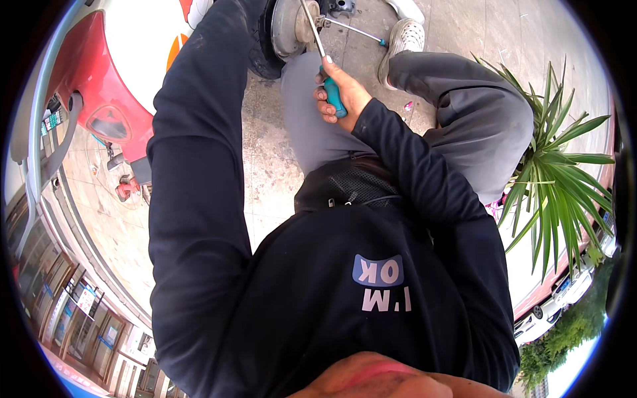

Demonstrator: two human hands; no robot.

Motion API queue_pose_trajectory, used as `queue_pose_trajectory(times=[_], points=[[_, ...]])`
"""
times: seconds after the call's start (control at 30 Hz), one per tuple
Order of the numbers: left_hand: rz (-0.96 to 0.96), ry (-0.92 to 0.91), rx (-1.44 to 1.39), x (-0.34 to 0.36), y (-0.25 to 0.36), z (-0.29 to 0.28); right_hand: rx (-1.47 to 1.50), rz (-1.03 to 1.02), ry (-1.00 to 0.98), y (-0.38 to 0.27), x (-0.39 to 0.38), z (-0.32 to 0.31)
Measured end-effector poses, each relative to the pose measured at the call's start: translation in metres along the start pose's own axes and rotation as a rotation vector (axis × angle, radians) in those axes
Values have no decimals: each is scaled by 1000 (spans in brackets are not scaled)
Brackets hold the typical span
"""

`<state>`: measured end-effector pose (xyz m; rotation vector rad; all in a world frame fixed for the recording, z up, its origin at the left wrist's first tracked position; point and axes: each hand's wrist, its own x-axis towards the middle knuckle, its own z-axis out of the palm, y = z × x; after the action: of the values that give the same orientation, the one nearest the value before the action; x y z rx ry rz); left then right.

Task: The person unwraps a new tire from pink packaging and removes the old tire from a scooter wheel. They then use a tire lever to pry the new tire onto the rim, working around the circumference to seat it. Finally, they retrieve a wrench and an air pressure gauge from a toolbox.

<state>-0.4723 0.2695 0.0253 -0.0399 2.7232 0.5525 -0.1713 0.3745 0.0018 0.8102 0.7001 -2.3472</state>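
My right hand [348,95] is closed around the teal handle of a screwdriver [334,99], thumb lying along the top of the grip. Its long metal shaft runs up and away, across the face of a worn metal wheel hub [286,30]; the tip is cut off by the upper edge. A black tyre [264,46] surrounds the hub's left and lower side. My left arm [196,126] stretches forward past the tyre's left side, and its hand lies outside the picture. Just right of the hub, a thin rod with a teal end [383,42] slants over the paving.
A red and white vehicle body [106,79] stands at the left, with a red tool [126,188] on the ground below it. My bent right leg [478,113] and shoe [406,40] are at the right, beside a spiky green plant [557,166]. A dark metal part [342,6] lies beyond the hub.
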Motion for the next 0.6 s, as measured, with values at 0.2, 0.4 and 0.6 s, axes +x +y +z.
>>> queue_pose_trajectory(times=[0.2, 0.4, 0.6], points=[[17, -63, -33, 17, 2, 4, 86, 10, 113, 21, 50, 29], [26, -51, 13, 30, 4, 9, 259, -43, 57, -3, 68, 33], [32, -59, 23, 39, 6, 10, 192, 30, 75, 5, 53, 32]])
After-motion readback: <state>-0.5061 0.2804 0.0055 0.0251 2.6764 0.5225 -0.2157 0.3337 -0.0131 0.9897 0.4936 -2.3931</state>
